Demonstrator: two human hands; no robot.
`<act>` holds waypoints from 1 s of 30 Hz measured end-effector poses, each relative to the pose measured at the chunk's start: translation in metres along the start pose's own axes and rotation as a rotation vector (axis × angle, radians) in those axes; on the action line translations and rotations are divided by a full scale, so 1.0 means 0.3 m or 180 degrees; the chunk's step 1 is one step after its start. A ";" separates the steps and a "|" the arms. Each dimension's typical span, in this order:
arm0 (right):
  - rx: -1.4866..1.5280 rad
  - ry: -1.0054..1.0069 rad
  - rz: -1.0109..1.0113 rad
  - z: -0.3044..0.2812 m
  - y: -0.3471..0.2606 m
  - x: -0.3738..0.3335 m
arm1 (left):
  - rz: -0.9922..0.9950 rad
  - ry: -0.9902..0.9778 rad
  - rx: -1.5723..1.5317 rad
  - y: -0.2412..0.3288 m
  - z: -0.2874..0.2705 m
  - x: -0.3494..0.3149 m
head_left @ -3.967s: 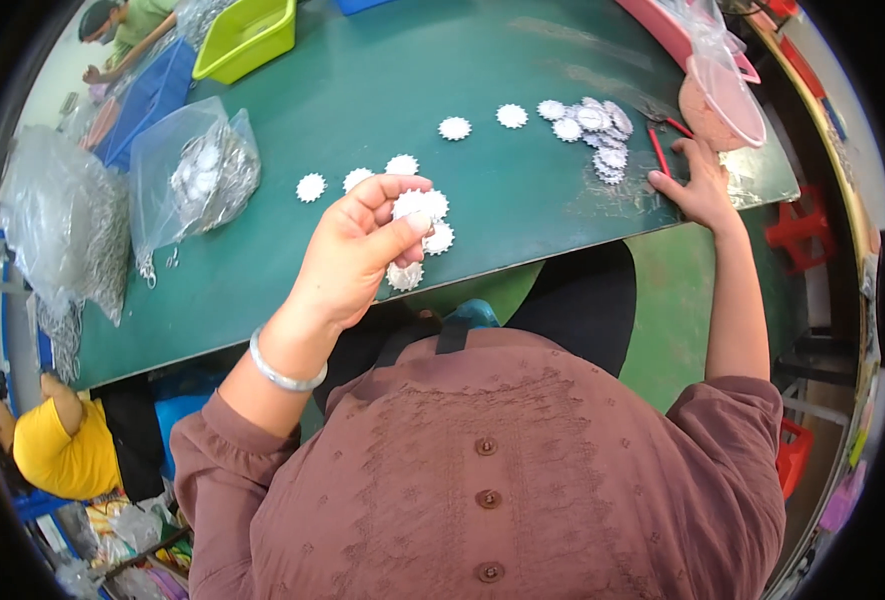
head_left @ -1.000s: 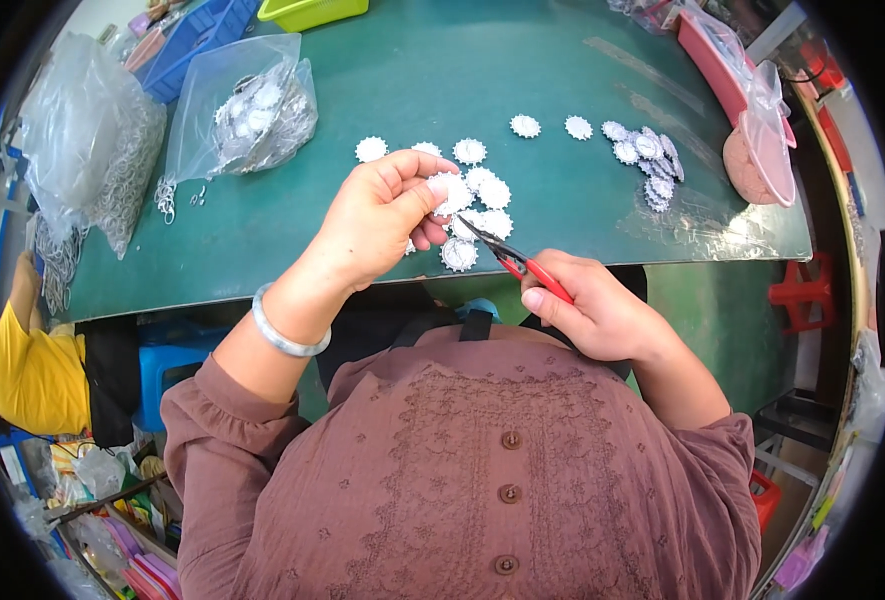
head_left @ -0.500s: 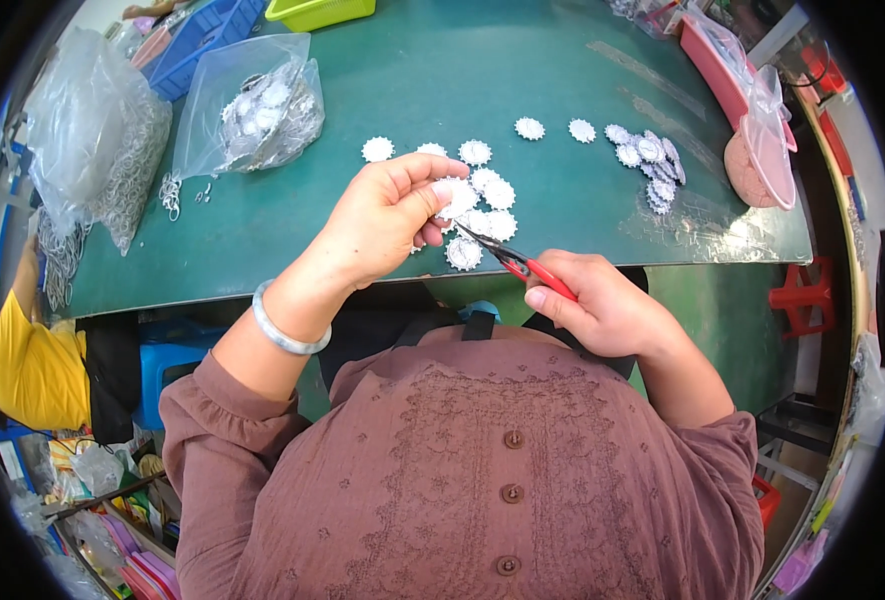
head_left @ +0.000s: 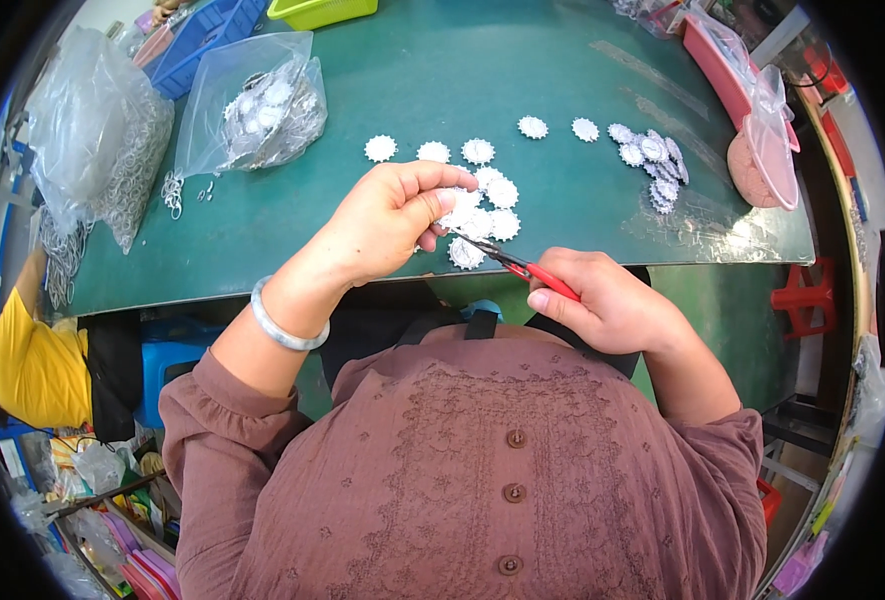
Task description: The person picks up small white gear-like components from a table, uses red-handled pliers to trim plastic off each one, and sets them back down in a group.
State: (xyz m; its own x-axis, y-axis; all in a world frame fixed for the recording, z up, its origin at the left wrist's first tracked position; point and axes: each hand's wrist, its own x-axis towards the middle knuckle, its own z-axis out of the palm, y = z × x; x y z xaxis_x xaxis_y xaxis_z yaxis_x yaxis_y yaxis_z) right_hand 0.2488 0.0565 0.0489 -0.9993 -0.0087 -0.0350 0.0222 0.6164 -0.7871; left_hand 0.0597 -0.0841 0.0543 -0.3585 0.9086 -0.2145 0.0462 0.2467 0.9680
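Note:
My left hand (head_left: 377,225) pinches a white, scallop-edged disc (head_left: 458,208) between thumb and fingers, just above the green table's near edge. From the other side, my right hand (head_left: 607,303) is closed around red-handled pliers (head_left: 554,282). Their dark, narrow jaws reach to the lower edge of the held disc; whether they grip a small ring there is too small to tell. Several similar discs (head_left: 465,253) lie under and around my left fingers, some overlapping and partly hidden.
A clear bag of metallic discs (head_left: 272,115) and a bag of metal rings (head_left: 132,185) stand left, near loose rings (head_left: 172,195). More discs (head_left: 662,170) are heaped right, beside a pink basket (head_left: 767,165). Blue (head_left: 202,45) and lime-green trays (head_left: 322,10) stand at the back. A person in yellow (head_left: 37,360) is far left.
The pliers have turned slightly and their tips have shifted a little down and left by the held disc. My left hand keeps its pinch, nearly still.

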 end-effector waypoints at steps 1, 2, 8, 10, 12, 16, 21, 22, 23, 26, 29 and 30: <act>-0.0008 -0.0009 -0.0021 -0.001 0.001 0.001 | 0.0001 0.0005 0.0025 0.001 0.001 -0.001; -0.0017 -0.0019 -0.0044 -0.001 0.002 0.002 | -0.0001 0.0003 0.0027 0.001 0.000 -0.001; -0.0062 -0.0082 -0.0024 -0.006 -0.003 0.007 | 0.0000 -0.0049 0.0108 -0.011 -0.003 0.004; -0.0085 -0.0114 0.0014 -0.011 -0.010 0.009 | 0.0066 -0.0066 0.0230 -0.022 -0.005 0.007; -0.0083 -0.0137 0.0092 -0.014 -0.016 0.011 | 0.0057 -0.0060 0.0228 -0.011 -0.003 0.004; -0.0124 -0.0166 0.0067 -0.016 -0.015 0.011 | 0.0097 -0.0037 0.0292 -0.014 0.000 0.005; -0.0102 -0.0160 -0.0008 -0.015 -0.008 0.008 | 0.0122 -0.0070 0.0291 -0.014 -0.002 0.004; -0.0108 -0.0168 -0.0003 -0.016 -0.008 0.008 | 0.0120 -0.0080 0.0283 -0.014 -0.003 0.004; -0.0114 -0.0176 0.0001 -0.017 -0.008 0.008 | 0.0107 -0.0087 0.0277 -0.015 -0.004 0.004; -0.0109 -0.0202 0.0032 -0.018 -0.011 0.009 | 0.0085 -0.0099 0.0257 -0.019 -0.005 0.005; -0.0142 -0.0186 0.0023 -0.017 -0.011 0.008 | 0.0089 -0.0100 0.0231 -0.022 -0.004 0.005; -0.0161 -0.0174 0.0012 -0.017 -0.011 0.008 | 0.0084 -0.0106 0.0225 -0.021 -0.003 0.005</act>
State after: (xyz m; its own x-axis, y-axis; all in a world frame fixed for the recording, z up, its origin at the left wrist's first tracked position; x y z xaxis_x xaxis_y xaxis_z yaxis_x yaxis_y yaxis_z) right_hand 0.2463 0.0583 0.0546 -0.9962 -0.0483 -0.0726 0.0232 0.6556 -0.7548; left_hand 0.0580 -0.0847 0.0479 -0.3252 0.9255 -0.1944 0.1213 0.2447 0.9620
